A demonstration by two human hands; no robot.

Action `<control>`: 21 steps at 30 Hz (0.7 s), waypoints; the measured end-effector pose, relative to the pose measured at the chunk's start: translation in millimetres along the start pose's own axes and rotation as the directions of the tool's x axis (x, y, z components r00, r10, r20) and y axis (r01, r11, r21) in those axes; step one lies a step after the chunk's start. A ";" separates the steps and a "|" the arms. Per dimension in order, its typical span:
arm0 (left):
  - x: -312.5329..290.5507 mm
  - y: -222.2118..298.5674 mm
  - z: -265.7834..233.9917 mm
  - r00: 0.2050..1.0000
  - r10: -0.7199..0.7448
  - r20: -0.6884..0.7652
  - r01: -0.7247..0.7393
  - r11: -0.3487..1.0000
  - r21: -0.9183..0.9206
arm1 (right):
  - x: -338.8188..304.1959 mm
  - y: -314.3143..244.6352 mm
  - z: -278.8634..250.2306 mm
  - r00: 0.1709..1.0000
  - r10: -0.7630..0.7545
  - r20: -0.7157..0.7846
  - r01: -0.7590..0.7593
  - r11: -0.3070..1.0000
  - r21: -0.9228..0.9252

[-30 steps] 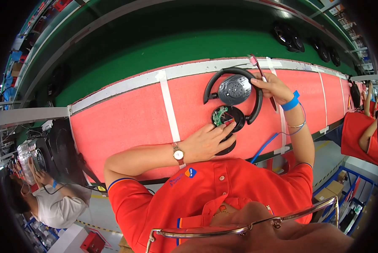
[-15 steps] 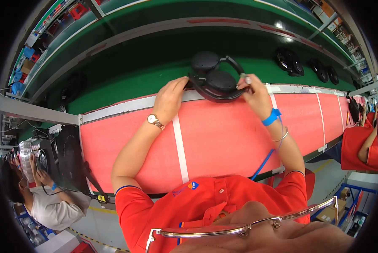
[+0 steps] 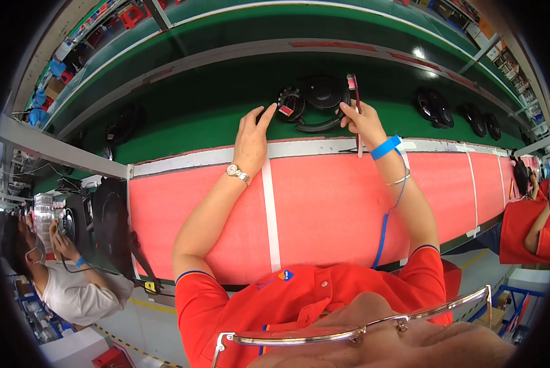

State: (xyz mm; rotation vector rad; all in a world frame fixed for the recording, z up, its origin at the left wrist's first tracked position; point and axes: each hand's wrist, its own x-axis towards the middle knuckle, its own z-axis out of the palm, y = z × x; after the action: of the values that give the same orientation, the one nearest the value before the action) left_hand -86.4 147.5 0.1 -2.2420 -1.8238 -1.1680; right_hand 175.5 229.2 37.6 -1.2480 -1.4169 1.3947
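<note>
A pair of black over-ear headphones (image 3: 321, 93) lies on the green belt in front of me, its band curving toward me. The left ear cup (image 3: 291, 105) has a small red and white patch near its lower edge. Just left of that cup is my left hand (image 3: 250, 136), fingers stretched and apart; whether a fingertip touches the cup I cannot tell. My right hand (image 3: 365, 122) pinches a toothbrush (image 3: 356, 89) with a reddish handle, held upright, bristle head up, beside the right side of the headphones. Its fingers cover part of the handle.
More black headphones (image 3: 433, 107) sit on the belt (image 3: 207, 122) to the right, with further ones (image 3: 125, 124) at the left. A pink-covered worktop (image 3: 330, 208) lies under my forearms. A co-worker in white (image 3: 85, 291) works at far left, another in red (image 3: 523, 230) at far right.
The headphones now lie farther out on the belt, turned round, and both hands have come off the band. The toothbrush in my right hand now shows upright.
</note>
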 end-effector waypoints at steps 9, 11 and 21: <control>31.7 37.8 49.7 0.992 0.090 -0.083 -0.098 0.991 -0.094 | -8.6 -1.9 7.9 0.998 0.069 -0.016 -0.069 0.998 -0.009; 35.8 34.7 66.0 0.993 0.108 -0.041 -0.110 0.993 -0.033 | -12.4 -4.6 10.8 0.999 0.041 -0.012 -0.041 0.999 -0.011; 26.9 14.0 51.0 0.989 0.127 0.079 -0.124 0.992 -0.038 | -38.8 49.4 3.2 0.991 -0.087 -0.103 0.081 0.995 -0.063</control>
State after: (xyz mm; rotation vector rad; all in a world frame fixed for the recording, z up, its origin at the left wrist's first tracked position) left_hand -46.7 188.7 -15.8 -2.4164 -1.6728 -1.1090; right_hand 187.0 186.8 -7.5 -1.2656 -1.4295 1.2210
